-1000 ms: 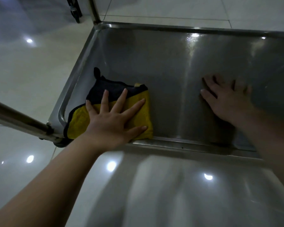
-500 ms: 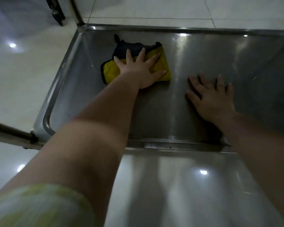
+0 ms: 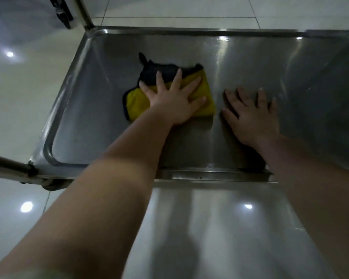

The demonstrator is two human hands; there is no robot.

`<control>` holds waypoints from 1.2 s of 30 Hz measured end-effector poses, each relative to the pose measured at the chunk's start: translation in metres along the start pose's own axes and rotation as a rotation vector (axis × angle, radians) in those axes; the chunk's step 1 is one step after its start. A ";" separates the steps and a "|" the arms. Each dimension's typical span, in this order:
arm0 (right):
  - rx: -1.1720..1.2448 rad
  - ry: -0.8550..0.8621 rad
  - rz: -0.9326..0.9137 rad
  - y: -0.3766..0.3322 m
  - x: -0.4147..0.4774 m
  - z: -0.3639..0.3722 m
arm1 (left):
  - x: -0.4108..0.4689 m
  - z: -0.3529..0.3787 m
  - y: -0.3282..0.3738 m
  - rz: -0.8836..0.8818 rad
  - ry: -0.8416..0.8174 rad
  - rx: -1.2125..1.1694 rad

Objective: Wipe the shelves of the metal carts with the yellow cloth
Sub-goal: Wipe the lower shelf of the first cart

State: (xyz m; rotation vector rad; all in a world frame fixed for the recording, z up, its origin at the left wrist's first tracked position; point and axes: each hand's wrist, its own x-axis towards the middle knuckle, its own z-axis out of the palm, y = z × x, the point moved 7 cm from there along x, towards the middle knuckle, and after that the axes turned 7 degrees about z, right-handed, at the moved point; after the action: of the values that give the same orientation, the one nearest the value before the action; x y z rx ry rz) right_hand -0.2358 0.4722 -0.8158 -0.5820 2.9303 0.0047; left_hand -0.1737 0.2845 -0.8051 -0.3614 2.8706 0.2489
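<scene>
Head camera looks steeply down into the tray-like bottom shelf (image 3: 101, 125) of a stainless-steel cart, with both bare forearms reaching in over its near rim (image 3: 214, 175).

The yellow cloth (image 3: 138, 102) lies folded on the shelf floor, left of the middle and somewhat toward the far side, clear of the left wall and the far wall. A dark navy side of it is turned up along its far edge, ending in a small pointed flap (image 3: 142, 57).

The left hand (image 3: 173, 103) presses palm-down on the cloth. Its fingers are straight and spread wide, not curled round the fabric; the fingertips reach onto the navy part, and the thumb lies on the yellow near the cloth's right edge.

The right hand (image 3: 252, 117) rests flat on the bare metal just right of the cloth, with a narrow strip of shelf between them. Its fingers are also extended and spread, grasping nothing. It sits in shadow.

An upright post (image 3: 85, 13) rises from the far left corner of the shelf. A round metal tube (image 3: 8, 165) meets the near left corner, and a part beneath that corner is too dim to identify. Glossy pale floor tiles (image 3: 18, 87) surround the cart and mirror ceiling lights. A dark object (image 3: 61, 11) stands beyond the post, unclear. I cannot tell whether the shiny grey surface (image 3: 220, 228) nearest the camera is floor or another shelf.
</scene>
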 end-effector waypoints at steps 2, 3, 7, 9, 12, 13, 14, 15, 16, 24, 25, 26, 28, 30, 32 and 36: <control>-0.003 -0.003 -0.005 0.001 0.001 0.000 | 0.035 -0.011 0.007 -0.007 -0.034 -0.009; -0.004 0.002 -0.009 0.001 0.002 -0.001 | 0.045 -0.013 0.010 -0.002 -0.045 0.002; 0.019 0.004 -0.011 0.004 0.001 -0.003 | 0.019 -0.007 0.012 0.044 0.003 0.057; 0.012 0.001 -0.004 0.002 -0.001 -0.003 | -0.021 0.004 0.015 0.073 0.043 0.059; 0.064 -0.018 -0.034 0.001 -0.001 -0.007 | -0.094 0.024 0.028 0.088 0.048 0.054; 0.111 -0.009 -0.040 0.005 -0.001 -0.013 | -0.115 0.030 0.031 0.081 0.033 0.046; 0.152 0.018 -0.037 0.013 0.000 -0.020 | -0.131 0.036 0.032 0.070 0.018 0.039; 0.165 0.044 -0.023 0.026 0.001 -0.025 | -0.141 0.039 0.032 0.061 0.006 0.031; 0.144 0.052 0.001 0.040 0.002 -0.026 | -0.146 0.040 0.032 0.055 -0.002 0.025; 0.003 0.027 0.036 0.063 0.001 -0.010 | -0.083 0.026 0.060 0.102 -0.002 0.054; 0.004 0.030 0.036 0.064 0.001 -0.010 | -0.063 0.023 0.065 0.108 0.006 0.059; 0.007 0.027 0.037 0.065 0.001 -0.010 | -0.040 0.018 0.068 0.107 0.012 0.059; 0.018 0.020 0.037 0.066 0.002 -0.008 | 0.006 0.006 0.071 0.090 0.011 0.048; 0.021 0.030 0.032 0.066 0.002 -0.007 | 0.043 -0.007 0.071 0.083 -0.014 0.017; 0.018 0.036 0.023 0.066 0.003 -0.007 | 0.062 -0.014 0.071 0.088 -0.035 0.006; 0.047 0.015 0.015 0.068 0.004 -0.007 | 0.029 -0.007 0.069 0.125 0.009 0.032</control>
State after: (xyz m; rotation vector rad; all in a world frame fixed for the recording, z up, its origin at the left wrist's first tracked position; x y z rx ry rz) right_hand -0.2664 0.5332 -0.8116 -0.5549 2.9404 -0.0673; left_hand -0.2203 0.3431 -0.7963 -0.1773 2.9062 0.2231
